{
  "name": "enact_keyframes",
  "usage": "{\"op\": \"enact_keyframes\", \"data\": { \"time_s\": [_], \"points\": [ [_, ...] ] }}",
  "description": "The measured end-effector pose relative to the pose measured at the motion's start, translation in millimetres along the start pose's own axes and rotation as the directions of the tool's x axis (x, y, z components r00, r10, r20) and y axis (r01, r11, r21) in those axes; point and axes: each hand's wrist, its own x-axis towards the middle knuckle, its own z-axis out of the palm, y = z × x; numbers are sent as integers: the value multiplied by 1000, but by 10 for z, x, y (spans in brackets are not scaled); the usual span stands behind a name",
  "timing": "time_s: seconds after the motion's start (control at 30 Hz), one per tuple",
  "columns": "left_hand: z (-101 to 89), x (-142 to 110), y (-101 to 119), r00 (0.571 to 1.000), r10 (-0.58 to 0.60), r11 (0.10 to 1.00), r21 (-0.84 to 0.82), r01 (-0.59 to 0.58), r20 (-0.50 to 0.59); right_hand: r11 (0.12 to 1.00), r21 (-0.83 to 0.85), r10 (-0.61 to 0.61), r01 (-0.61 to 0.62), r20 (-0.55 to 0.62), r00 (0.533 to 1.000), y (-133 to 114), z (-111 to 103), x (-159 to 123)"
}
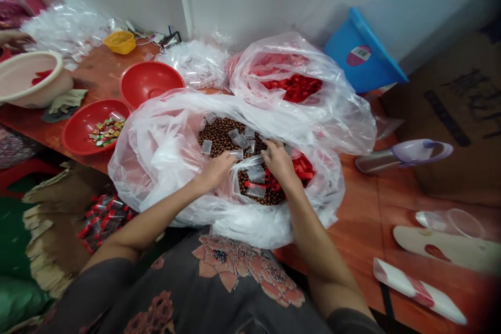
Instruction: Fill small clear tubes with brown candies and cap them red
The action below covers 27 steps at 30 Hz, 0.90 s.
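Note:
A large clear plastic bag (164, 151) lies wide open in front of me, full of small brown balls (221, 133). Small clear plastic boxes (206, 146) are scattered over the balls, and red plastic pieces (303, 167) lie at the bag's right side. My left hand (221, 168) is over the middle of the bag, its fingers closed on a small clear box (237, 154). Close by on the right, my right hand (278, 162) reaches down among the balls with bent fingers pressed together; whatever is at its fingertips is hidden.
Behind stands another bag (266, 70) of red pieces, beside a blue bin (360, 52). Two red bowls (151, 81) and a white basin (35, 88) stand left. A bottle (403, 155) and a slipper (438, 248) lie right. Another person's hand (15, 39) shows at far left.

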Motion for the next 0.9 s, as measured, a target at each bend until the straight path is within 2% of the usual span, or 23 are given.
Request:
{"op": "enact_keyframes", "data": {
  "time_s": [0.07,0.1,0.17,0.23,0.3,0.4,0.5,0.57,0.73,0.83,0.9],
  "points": [
    [-86,149,11,998,36,990,137,-29,-49,996,89,35,-28,-78,996,-29,6,-94],
    [-103,219,15,998,55,979,199,-48,-31,990,133,55,-43,-88,995,-47,8,-141],
    [-91,322,1,997,68,973,219,-74,36,973,214,102,-90,-48,994,-84,6,-236],
    [-57,356,-68,997,40,989,137,-50,70,951,280,128,-130,26,991,-120,-11,-337],
    [-51,320,-199,998,-42,998,-34,43,36,925,349,117,-148,108,987,-164,-41,-440],
    [-125,213,-460,977,-211,939,-283,197,-22,917,369,88,-151,183,979,-249,-91,-560],
    [-210,173,-684,939,-333,859,-382,340,88,953,246,137,-175,162,977,-330,-116,-599],
    [-224,214,-768,914,-374,820,-404,406,158,953,233,161,-191,143,977,-362,-115,-592],
    [-132,480,-764,885,-446,738,-507,446,131,916,355,180,-188,55,982,-366,-113,-599],
    [-58,657,-703,872,-468,663,-597,452,140,897,359,237,-256,96,967,-346,-128,-637],
    [-23,745,-662,865,-478,608,-651,453,155,904,347,223,-249,114,968,-331,-131,-653]
  ]
}}
